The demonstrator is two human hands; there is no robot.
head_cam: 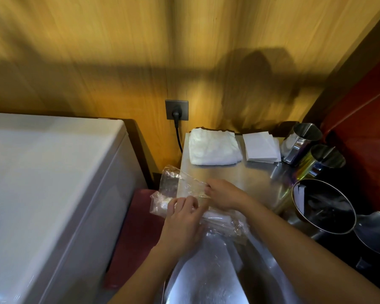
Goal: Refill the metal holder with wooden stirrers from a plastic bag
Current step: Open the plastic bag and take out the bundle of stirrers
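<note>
Both hands are on the crinkly clear plastic bag (184,194) at the left edge of the brushed steel counter (239,174): the left hand (182,218) has its fingers curled, pinching the film, and the right hand (224,194) pinches the flap of the bag's mouth. Pale thin wooden stirrers (213,218) lie inside the bag under the hands. Along the far edge sit a folded fluffy white towel (213,148) and a square stack of white paper napkins (260,148), with the shiny cylindrical metal holder (301,141) tucked in the far right corner.
</note>
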